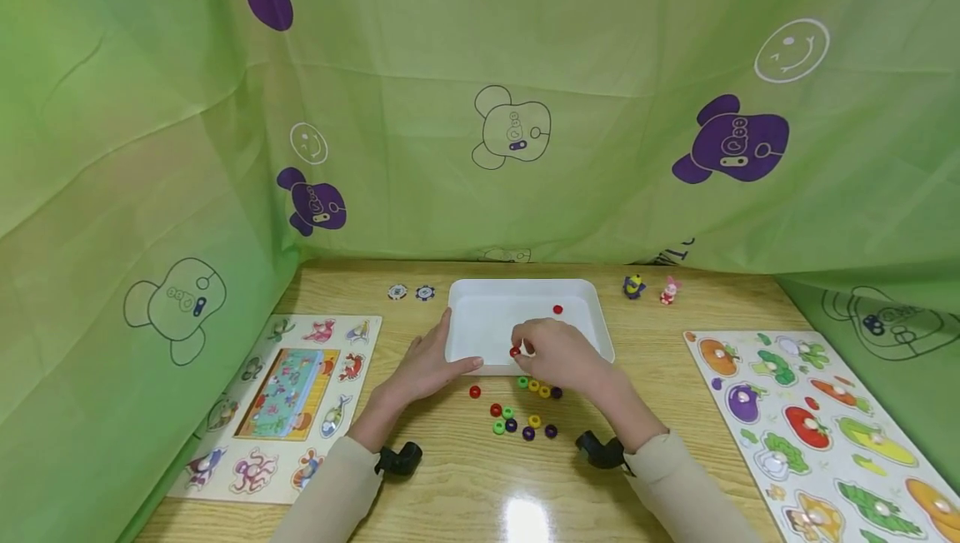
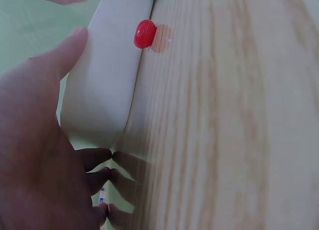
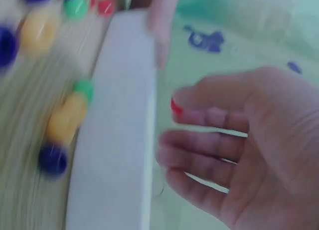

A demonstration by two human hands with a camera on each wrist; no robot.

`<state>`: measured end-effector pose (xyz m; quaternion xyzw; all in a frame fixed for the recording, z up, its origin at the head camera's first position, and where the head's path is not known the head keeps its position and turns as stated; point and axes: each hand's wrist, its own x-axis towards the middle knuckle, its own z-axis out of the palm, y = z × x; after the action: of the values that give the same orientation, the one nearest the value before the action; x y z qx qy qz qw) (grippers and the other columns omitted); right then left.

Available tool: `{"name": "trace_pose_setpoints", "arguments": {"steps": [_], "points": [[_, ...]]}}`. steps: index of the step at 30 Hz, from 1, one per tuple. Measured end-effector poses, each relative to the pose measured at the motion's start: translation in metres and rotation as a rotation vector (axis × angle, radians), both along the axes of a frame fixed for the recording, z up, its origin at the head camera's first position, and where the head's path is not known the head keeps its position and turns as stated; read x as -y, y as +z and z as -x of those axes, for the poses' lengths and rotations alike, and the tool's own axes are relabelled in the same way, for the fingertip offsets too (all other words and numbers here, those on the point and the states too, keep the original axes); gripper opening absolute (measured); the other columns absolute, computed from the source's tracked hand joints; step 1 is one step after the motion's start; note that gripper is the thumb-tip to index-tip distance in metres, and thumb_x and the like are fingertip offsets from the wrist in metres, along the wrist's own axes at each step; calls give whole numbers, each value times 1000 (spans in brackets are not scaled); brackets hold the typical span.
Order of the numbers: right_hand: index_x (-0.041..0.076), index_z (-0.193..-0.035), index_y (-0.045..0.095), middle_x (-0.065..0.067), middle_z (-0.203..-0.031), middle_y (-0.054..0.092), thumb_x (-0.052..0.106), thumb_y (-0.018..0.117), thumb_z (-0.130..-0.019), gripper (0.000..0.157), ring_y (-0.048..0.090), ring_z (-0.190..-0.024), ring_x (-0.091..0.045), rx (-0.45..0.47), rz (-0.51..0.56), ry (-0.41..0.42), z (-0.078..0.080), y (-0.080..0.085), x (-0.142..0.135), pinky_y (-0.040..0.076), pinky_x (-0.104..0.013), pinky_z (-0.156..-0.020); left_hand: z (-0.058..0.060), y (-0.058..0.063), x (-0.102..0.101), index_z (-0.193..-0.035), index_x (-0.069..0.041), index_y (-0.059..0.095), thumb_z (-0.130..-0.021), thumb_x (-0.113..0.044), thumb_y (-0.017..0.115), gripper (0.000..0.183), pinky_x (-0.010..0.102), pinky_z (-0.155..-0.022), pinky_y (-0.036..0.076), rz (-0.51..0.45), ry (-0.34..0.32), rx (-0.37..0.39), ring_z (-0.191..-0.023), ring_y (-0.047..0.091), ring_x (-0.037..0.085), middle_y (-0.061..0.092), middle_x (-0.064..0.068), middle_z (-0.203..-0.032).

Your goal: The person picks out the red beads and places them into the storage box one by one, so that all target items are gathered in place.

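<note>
A white rectangular tray (image 1: 487, 314) lies on the wooden table, with one red bead (image 1: 557, 310) inside. My left hand (image 1: 423, 366) rests at its front left corner, thumb by the front rim and fingers spread along the left side. Over the tray's front part, my right hand (image 1: 562, 353) pinches another red bead (image 1: 514, 351) between thumb and index finger; only a sliver of it shows in the right wrist view. In front of the tray lie several loose beads: red (image 1: 475, 391), green (image 1: 498, 427), yellow (image 1: 535, 420) and purple (image 1: 528, 434).
A sea-animal puzzle board (image 1: 367, 339) lies at left, a vegetable puzzle board (image 1: 705, 343) at right. Two chips (image 1: 425, 293) sit behind left of the tray. Two small figurines, one purple and yellow (image 1: 633, 286), one pink (image 1: 669, 291), stand behind right. Green cloth (image 1: 412, 176) encloses the table.
</note>
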<state>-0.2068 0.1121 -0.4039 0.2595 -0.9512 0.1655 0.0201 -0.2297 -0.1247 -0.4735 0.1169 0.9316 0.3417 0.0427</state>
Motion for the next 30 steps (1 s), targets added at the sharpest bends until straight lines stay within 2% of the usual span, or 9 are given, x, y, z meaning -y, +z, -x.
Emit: {"name": "trace_pose_setpoints", "arguments": {"steps": [3, 6, 10, 15, 18, 22, 26, 30], "points": [[18, -82, 66, 9, -70, 57, 22, 67, -81, 4, 46, -57, -9, -37, -25, -83, 15, -6, -9, 36, -25, -49, 0, 0, 1, -150, -17, -1, -72, -71, 58, 111, 56, -114, 10, -5, -3, 1, -143, 20, 25, 16, 4, -156], [16, -80, 65, 6, -69, 58, 18, 65, -81, 2, 46, -57, -11, -17, -40, -141, 27, -15, -15, 35, -26, -49, 0, 1, 1, -150, -17, -1, -73, -69, 59, 111, 56, -114, 9, -13, -7, 9, -143, 19, 25, 15, 5, -156], [16, -72, 61, 3, -66, 51, 14, 61, -82, 10, 41, -57, -13, 25, -60, -147, 38, -31, -18, 29, -27, -48, 0, 0, 1, -150, -17, -1, -74, -66, 61, 110, 57, -114, 7, -14, -4, 16, -143, 18, 26, 15, 5, -156], [18, -74, 63, 2, -69, 51, 12, 62, -78, 7, 42, -60, -14, -3, -61, -164, 44, -44, -18, 31, -27, -50, 2, -1, 1, -150, -17, -1, -73, -68, 60, 110, 56, -114, 8, -6, 4, 12, -143, 19, 27, 16, 5, -156], [18, -79, 66, 3, -74, 56, 12, 63, -77, 7, 45, -63, -14, -17, -43, -176, 44, -43, -17, 36, -27, -52, 3, -1, 1, -150, -17, 0, -73, -68, 60, 110, 56, -114, 8, -5, 9, 6, -143, 20, 28, 16, 6, -156], [15, -85, 69, 1, -81, 61, 12, 64, -78, 9, 50, -66, -12, -11, -22, -164, 39, -34, -17, 43, -27, -57, 3, 0, 1, -150, -17, -1, -74, -67, 60, 109, 56, -114, 8, -6, 2, 7, -143, 19, 27, 16, 6, -156], [16, -84, 68, 1, -81, 61, 16, 66, -81, 4, 49, -65, -10, -5, -3, -128, 33, -25, -16, 42, -27, -58, 2, 0, 1, -150, -18, -1, -74, -67, 60, 110, 56, -114, 7, -12, -6, 16, -143, 19, 26, 15, 5, -156], [15, -91, 69, 2, -87, 65, 17, 67, -82, 10, 49, -64, -8, -7, 2, -72, 23, -15, -12, 42, -26, -59, 1, -1, 1, -150, -19, -1, -73, -70, 59, 110, 55, -115, 7, -5, 2, 21, -143, 19, 26, 15, 5, -156]]}}
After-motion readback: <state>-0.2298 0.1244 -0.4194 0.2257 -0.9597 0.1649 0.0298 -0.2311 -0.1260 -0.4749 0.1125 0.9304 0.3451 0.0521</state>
